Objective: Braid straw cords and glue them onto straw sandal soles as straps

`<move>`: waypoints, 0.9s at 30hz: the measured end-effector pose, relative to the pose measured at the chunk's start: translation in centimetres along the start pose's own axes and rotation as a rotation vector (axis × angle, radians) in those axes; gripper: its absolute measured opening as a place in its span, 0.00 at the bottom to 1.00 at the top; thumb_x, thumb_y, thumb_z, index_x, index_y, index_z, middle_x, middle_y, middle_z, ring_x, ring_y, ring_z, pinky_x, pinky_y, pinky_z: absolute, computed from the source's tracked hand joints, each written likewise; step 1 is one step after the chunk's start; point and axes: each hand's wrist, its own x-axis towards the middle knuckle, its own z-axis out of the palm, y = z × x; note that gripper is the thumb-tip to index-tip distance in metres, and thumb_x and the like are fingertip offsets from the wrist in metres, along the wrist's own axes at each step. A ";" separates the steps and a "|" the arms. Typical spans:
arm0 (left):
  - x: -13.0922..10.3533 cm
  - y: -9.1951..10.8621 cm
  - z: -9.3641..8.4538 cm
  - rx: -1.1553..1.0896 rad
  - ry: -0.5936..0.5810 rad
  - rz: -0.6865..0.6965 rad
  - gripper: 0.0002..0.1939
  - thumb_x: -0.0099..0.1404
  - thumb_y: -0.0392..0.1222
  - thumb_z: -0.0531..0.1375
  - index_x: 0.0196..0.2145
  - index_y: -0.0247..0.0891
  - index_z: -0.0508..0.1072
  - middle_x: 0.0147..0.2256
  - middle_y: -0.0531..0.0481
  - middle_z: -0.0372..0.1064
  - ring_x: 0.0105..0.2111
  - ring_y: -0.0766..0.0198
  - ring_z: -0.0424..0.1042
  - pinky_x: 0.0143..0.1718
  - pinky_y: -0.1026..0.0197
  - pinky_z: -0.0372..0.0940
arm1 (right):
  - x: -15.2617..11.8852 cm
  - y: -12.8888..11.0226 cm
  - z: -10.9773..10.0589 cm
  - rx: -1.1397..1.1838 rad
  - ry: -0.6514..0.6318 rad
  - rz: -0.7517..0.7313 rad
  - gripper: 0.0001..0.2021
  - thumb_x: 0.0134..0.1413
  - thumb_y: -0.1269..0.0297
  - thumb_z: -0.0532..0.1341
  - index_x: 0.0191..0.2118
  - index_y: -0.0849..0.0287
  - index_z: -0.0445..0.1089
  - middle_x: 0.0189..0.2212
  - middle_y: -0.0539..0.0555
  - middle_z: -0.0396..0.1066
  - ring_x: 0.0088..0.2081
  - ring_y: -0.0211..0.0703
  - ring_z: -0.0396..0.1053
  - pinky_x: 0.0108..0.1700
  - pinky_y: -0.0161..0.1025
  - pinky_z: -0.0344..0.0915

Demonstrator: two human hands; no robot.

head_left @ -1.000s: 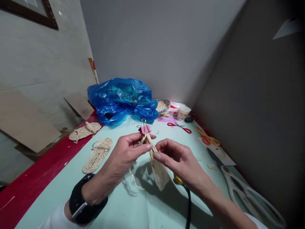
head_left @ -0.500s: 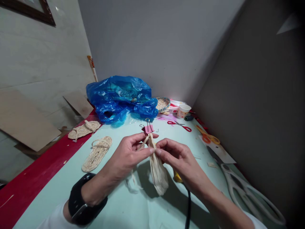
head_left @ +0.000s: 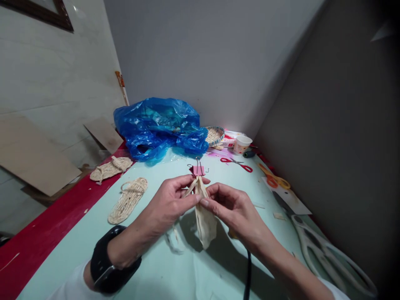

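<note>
Between thumbs and fingertips, the left hand (head_left: 168, 202) and right hand (head_left: 236, 210) pinch a pale husk-like strip (head_left: 206, 229) from either side, thumb tips close together. Its long axis runs away from the body: the gathered end points forward into a pink binder clip (head_left: 198, 170) just beyond the fingers, the broader end hangs nearer. Outward lie a woven sandal (head_left: 127, 201) left of the left hand and large shears (head_left: 325, 250) right of the right.
</note>
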 end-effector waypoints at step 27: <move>0.4 -1.2 0.4 0.017 -0.016 -0.005 0.17 0.54 0.33 0.64 0.43 0.35 0.77 0.39 0.47 0.76 0.38 0.59 0.74 0.44 0.59 0.65 | -0.1 0.1 0.0 0.073 -0.055 0.048 0.17 0.51 0.48 0.64 0.29 0.58 0.68 0.28 0.50 0.63 0.30 0.39 0.58 0.32 0.35 0.55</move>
